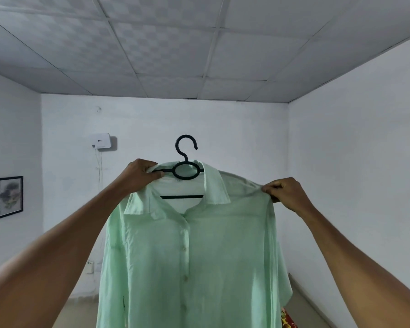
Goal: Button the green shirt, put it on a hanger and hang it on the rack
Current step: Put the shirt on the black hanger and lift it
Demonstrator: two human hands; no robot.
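Observation:
A pale green shirt (199, 256) hangs in front of me at head height, buttoned down its front with the collar open. It sits on a black hanger (185, 159) whose hook points up above the collar. My left hand (140, 176) grips the hanger's left arm together with the shirt's shoulder fabric. My right hand (287, 195) pinches the shirt's right shoulder over the end of the hanger. No rack is in view.
White walls and a tiled ceiling surround me. A white box (101, 140) with cables is fixed on the far wall, and a framed picture (9, 197) hangs on the left wall. A patterned red cloth (288, 319) shows at the bottom right.

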